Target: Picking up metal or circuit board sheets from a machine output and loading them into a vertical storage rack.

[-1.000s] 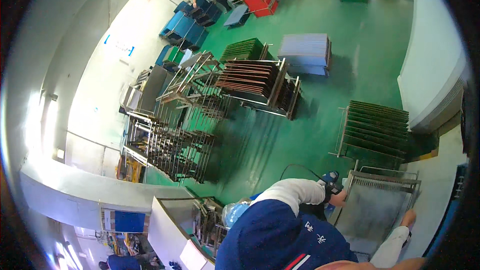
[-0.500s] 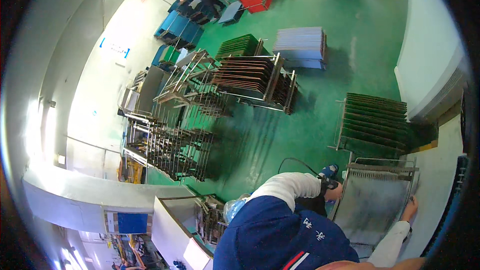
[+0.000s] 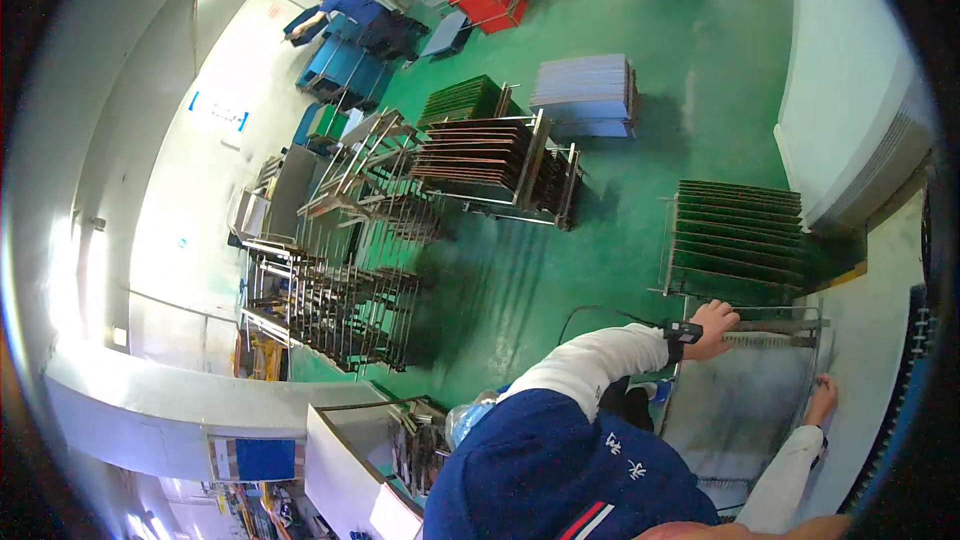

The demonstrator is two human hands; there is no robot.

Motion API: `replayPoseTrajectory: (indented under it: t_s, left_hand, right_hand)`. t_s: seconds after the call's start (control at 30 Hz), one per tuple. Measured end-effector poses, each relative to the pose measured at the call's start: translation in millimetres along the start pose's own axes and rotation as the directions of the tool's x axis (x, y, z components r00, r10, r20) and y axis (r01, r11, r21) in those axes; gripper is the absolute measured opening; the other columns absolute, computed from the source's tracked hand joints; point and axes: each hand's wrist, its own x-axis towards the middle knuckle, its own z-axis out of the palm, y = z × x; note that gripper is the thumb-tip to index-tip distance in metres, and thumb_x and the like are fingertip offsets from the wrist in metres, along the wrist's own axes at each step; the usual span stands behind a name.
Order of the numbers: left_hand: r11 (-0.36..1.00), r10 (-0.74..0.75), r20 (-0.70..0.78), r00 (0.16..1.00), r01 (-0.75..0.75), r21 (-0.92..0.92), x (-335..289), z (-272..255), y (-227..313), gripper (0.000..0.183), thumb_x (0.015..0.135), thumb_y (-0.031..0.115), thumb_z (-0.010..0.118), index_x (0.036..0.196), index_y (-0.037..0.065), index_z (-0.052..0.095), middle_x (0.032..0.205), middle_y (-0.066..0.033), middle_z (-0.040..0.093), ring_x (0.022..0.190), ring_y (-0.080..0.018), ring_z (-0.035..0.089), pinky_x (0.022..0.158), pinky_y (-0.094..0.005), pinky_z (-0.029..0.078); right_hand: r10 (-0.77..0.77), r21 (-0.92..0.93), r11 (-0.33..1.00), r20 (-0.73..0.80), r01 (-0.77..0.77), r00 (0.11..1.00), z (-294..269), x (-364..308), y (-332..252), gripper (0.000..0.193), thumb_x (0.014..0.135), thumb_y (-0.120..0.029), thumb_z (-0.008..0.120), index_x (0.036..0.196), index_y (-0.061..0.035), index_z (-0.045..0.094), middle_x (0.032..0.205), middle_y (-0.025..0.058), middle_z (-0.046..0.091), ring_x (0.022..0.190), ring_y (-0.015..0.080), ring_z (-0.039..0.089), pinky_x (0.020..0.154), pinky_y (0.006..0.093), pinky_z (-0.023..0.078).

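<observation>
A metal rack (image 3: 783, 326) with a row of fine teeth stands at the lower right, holding a greyish, cloudy flat panel (image 3: 735, 410). My left hand (image 3: 713, 330), with a black device strapped at its wrist, is at the rack's far left corner, its fingers curled over the end bar. On the rack's right side, my right hand (image 3: 822, 400) is closed around the side rail. The undersides of both hands' fingers are hidden. White sleeves cover my forearms, and a navy vest hides part of the rack's near end.
Beyond the rack stands another rack of dark green panels (image 3: 738, 238). A pale wall (image 3: 870, 340) runs close on the right. Farther off are racks of brown-edged panels (image 3: 475, 155) and light blue panels (image 3: 583, 90). A co-worker (image 3: 355, 15) handles a dark blue panel at the far left.
My left hand has moved from the rack's left side away to its far end bar. My right hand has shifted only slightly. The co-worker has lifted a dark blue panel.
</observation>
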Motion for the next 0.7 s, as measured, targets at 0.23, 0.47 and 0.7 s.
replayPoseTrajectory:
  t_s: [0.23, 0.47, 0.7]
  left_hand:
    - [0.997, 0.069, -0.019, 0.997, -0.068, 0.048, 20.9, 25.0, 22.4, 0.062, 0.066, 0.024, 0.072, 0.119, 0.005, 0.047, 0.115, -0.0151, 0.046, 0.112, -0.0339, 0.041, 0.095, -0.0457, 0.033]
    - [0.976, -0.206, 0.049, 0.977, 0.201, 0.081, 28.5, 38.6, 0.5, 0.075, 0.070, 0.020, 0.069, 0.135, 0.011, 0.032, 0.111, -0.0152, 0.051, 0.105, -0.0347, 0.048, 0.089, -0.0464, 0.038]
    - [0.970, -0.216, 0.127, 0.968, 0.198, 0.143, 34.9, 50.4, -8.9, 0.068, 0.072, 0.023, 0.069, 0.130, 0.012, 0.036, 0.112, -0.0157, 0.051, 0.106, -0.0345, 0.047, 0.090, -0.0468, 0.038]
  right_hand:
    - [-0.211, 0.063, 0.975, -0.013, 0.211, 0.977, -1.7, -12.5, -9.3, 0.014, 0.073, 0.003, 0.047, 0.073, -0.0043, 0.060, 0.075, 0.0071, 0.056, 0.077, 0.0228, 0.055, 0.075, 0.0330, 0.043]
    - [-0.303, 0.000, 0.953, -0.069, 0.304, 0.950, 0.5, -30.5, -23.2, 0.008, 0.076, 0.000, 0.048, 0.070, -0.0030, 0.051, 0.072, 0.0093, 0.048, 0.072, 0.0224, 0.046, 0.070, 0.0325, 0.040]
    - [-0.009, -0.082, 0.997, -0.179, -0.006, 0.984, -56.4, -140.0, 23.8, 0.013, 0.082, -0.009, 0.050, 0.086, 0.0008, 0.057, 0.088, 0.0143, 0.056, 0.087, 0.0298, 0.052, 0.080, 0.0376, 0.040]
